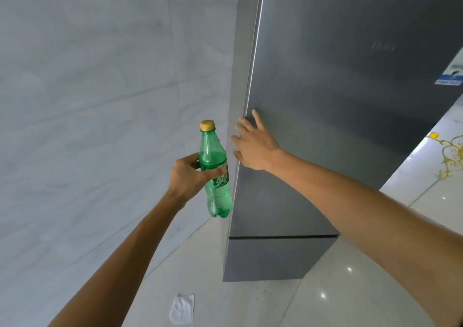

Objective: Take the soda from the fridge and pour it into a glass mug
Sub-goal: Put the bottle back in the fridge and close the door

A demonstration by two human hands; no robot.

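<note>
Gripping the green bottle (215,173) upright, the left hand (186,180) holds it at nine o'clock of the fridge (338,101) door — right hand (253,146) spread flat on it, fingers apart.

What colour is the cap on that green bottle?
Yellow; the cap shows clearly in the head view.

bottle (215,173): clear green plastic | fridge (338,101): matt grey metal | floor (350,289): glossy tile
</note>
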